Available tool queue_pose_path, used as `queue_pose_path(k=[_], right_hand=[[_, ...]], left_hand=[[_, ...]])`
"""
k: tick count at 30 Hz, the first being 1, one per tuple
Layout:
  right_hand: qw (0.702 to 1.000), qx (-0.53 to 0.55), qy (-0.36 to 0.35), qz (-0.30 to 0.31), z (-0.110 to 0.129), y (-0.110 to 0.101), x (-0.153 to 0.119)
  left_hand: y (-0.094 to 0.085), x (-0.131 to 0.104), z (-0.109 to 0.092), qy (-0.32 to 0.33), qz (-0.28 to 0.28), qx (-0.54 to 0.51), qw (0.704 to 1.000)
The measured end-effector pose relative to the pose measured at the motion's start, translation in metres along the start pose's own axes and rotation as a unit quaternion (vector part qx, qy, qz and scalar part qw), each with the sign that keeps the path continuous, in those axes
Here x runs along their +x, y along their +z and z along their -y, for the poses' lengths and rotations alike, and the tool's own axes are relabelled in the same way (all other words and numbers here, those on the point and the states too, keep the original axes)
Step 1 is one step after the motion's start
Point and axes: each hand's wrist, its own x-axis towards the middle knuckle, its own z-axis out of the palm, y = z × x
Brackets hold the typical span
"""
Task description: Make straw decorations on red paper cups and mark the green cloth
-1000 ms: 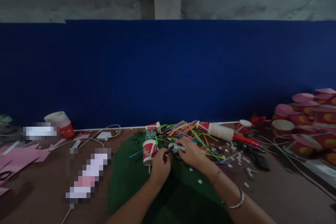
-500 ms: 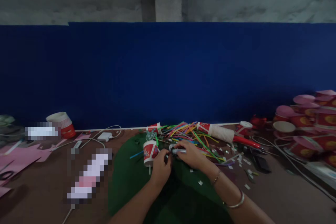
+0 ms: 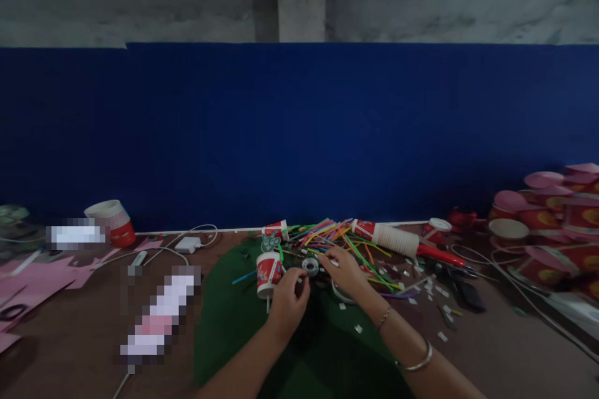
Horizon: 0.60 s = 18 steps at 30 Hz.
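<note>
My left hand point(image 3: 289, 296) is closed in a pinch, its fingertips at the near left edge of a small grey-white ring that looks like a roll of tape point(image 3: 309, 266). What sits between those fingers is too small to make out. My right hand point(image 3: 346, 271) is closed too, just right of the roll, with a small pale bit showing at its fingertips. Below it a pale, thin loop point(image 3: 344, 294) curves over the green mat point(image 3: 234, 336). Left of my left hand a red and white paper cup point(image 3: 268, 274) stands with a thin white stick below it.
Colourful pipe cleaners point(image 3: 322, 234) are heaped behind my hands. A stack of paper cups point(image 3: 397, 240) lies beside them. Small white scraps point(image 3: 358, 328) and pliers point(image 3: 447, 317) are at the right. Decorated red cups point(image 3: 545, 221) crowd the far right; pink paper point(image 3: 47, 277) lies left.
My right hand has moved slightly right, away from the roll, which now shows more fully. The pale strip between my hands is gone from there, and a loop shows under my right hand.
</note>
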Motion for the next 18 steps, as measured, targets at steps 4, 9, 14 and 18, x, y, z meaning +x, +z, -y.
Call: queue_pose_path(k=[4, 9, 14, 18], right_hand=[[0.965, 0.223, 0.108, 0.088, 0.010, 0.009, -0.002], [0.927, 0.325, 0.146, 0.112, 0.011, 0.015, -0.006], [0.935, 0.322, 0.117, 0.098, 0.012, 0.010, -0.004], [0.951, 0.282, 0.052, 0.113, 0.016, 0.001, -0.004]], left_hand=[[-0.001, -0.002, 0.002, 0.060, 0.000, 0.013, 0.998], [-0.003, -0.001, -0.004, 0.017, -0.012, -0.033, 0.999], [-0.006, 0.004, -0.014, -0.167, -0.027, -0.163, 0.972], [-0.005, 0.007, -0.013, -0.225, -0.011, -0.243, 0.944]])
